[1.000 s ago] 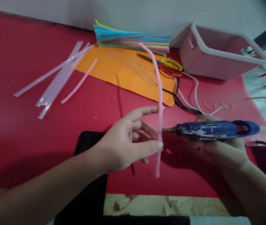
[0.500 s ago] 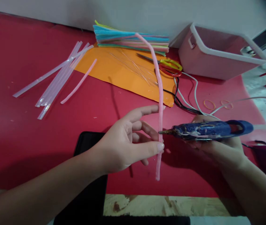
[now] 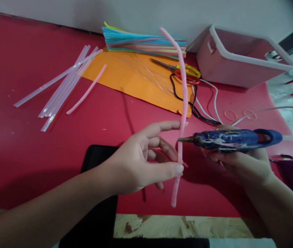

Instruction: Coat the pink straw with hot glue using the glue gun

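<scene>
My left hand point(image 3: 143, 160) pinches a long pink pipe cleaner point(image 3: 183, 93) between thumb and fingers and holds it upright over the red table point(image 3: 32, 155). My right hand point(image 3: 239, 163) grips a blue hot glue gun point(image 3: 234, 139), held level. Its metal nozzle points left and touches the pipe cleaner just above my left thumb.
At the back lie a stack of coloured pipe cleaners point(image 3: 143, 43), an orange sheet point(image 3: 136, 79), yellow-and-red scissors point(image 3: 185, 70) and a pink bin point(image 3: 242, 57). Clear glue sticks point(image 3: 63, 82) lie at left. Cables point(image 3: 205, 106), rubber bands point(image 3: 230, 114) and a black phone point(image 3: 97, 193) surround my hands.
The pipe cleaner's top has tilted to the right and my left hand has slid slightly right and down. The glue gun nozzle stays against the pipe cleaner.
</scene>
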A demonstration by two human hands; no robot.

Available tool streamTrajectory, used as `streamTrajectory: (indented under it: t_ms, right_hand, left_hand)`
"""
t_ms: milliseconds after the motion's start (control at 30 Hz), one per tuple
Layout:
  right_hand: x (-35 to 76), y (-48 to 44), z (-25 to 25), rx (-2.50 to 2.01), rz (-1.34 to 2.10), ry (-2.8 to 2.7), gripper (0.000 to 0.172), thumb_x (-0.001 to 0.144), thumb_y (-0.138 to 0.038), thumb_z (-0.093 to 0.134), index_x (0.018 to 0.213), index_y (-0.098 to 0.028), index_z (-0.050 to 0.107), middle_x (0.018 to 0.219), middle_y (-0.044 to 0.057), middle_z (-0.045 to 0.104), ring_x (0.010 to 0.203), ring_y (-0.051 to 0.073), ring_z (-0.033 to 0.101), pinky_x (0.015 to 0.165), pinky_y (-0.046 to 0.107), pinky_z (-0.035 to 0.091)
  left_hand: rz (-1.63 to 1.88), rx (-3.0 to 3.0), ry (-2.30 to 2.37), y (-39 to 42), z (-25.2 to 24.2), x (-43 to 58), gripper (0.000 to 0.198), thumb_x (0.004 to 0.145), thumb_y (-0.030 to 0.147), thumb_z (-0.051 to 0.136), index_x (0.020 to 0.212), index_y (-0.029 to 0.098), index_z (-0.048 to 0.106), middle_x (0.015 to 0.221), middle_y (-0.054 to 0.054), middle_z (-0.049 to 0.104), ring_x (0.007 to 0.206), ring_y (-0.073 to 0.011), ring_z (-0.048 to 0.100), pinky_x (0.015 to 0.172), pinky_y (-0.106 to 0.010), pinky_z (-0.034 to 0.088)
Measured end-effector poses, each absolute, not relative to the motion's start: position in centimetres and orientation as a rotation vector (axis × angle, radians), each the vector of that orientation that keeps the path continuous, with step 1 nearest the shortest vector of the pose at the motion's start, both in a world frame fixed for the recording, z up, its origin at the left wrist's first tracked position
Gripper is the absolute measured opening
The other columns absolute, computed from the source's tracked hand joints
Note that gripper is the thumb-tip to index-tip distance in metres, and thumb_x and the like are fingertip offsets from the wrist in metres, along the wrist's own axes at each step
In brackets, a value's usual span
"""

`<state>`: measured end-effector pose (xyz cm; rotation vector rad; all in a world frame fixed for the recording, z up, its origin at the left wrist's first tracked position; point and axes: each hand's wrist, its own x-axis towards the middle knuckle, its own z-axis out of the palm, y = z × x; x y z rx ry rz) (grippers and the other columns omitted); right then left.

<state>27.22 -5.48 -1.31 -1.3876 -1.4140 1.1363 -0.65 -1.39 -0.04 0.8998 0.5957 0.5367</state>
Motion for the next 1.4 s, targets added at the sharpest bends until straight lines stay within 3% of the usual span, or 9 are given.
streamTrajectory:
  t_ms: [467,933,1067,1400]
  right_hand:
    - [27.0,-5.4,-1.5,-1.373,1.132,-1.279,0.013,0.065,-0.01,0.075,0.071,-0.021,0.074,0.061,-0.002,0.07,0.048,0.012,0.058,0.044,0.022,0.043]
    - [25.4,-5.1,-0.7,-1.426,1.045,-1.096,0.012,0.053,-0.009,0.073,0.058,-0.019,0.075,0.05,0.001,0.068,0.039,0.014,0.056,0.035,0.022,0.043]
    - [25.4,-5.1,-0.7,-1.409,1.051,-1.114,0.006,0.055,-0.014,0.074,0.057,-0.019,0.071,0.049,0.001,0.064,0.039,0.015,0.054,0.035,0.025,0.043]
    - [27.2,-5.6,-1.2,-1.41,1.188,-1.392,0.011,0.069,-0.019,0.082,0.071,-0.024,0.072,0.061,0.0,0.067,0.051,0.016,0.057,0.045,0.026,0.045]
  left_hand:
    - [0.503,0.915,0.57,-1.5,-0.3,-0.7,0.07,0.085,0.016,0.082,0.145,0.036,0.054,0.085,0.005,0.064,0.063,-0.0069,0.056,0.049,-0.014,0.059]
    - [0.471,0.94,0.612,-1.5,0.3,-0.7,0.069,0.084,0.015,0.081,0.146,0.032,0.055,0.084,0.003,0.064,0.065,-0.0091,0.058,0.048,-0.016,0.059]
    - [0.504,0.924,0.706,-1.4,0.2,-0.5,0.071,0.084,0.015,0.081,0.147,0.03,0.053,0.085,0.003,0.063,0.063,-0.0088,0.059,0.048,-0.017,0.059]
    - [0.607,0.882,0.775,-1.1,0.5,-0.2,0.077,0.081,0.016,0.084,0.148,0.027,0.049,0.083,0.005,0.063,0.054,-0.0064,0.058,0.043,-0.015,0.055]
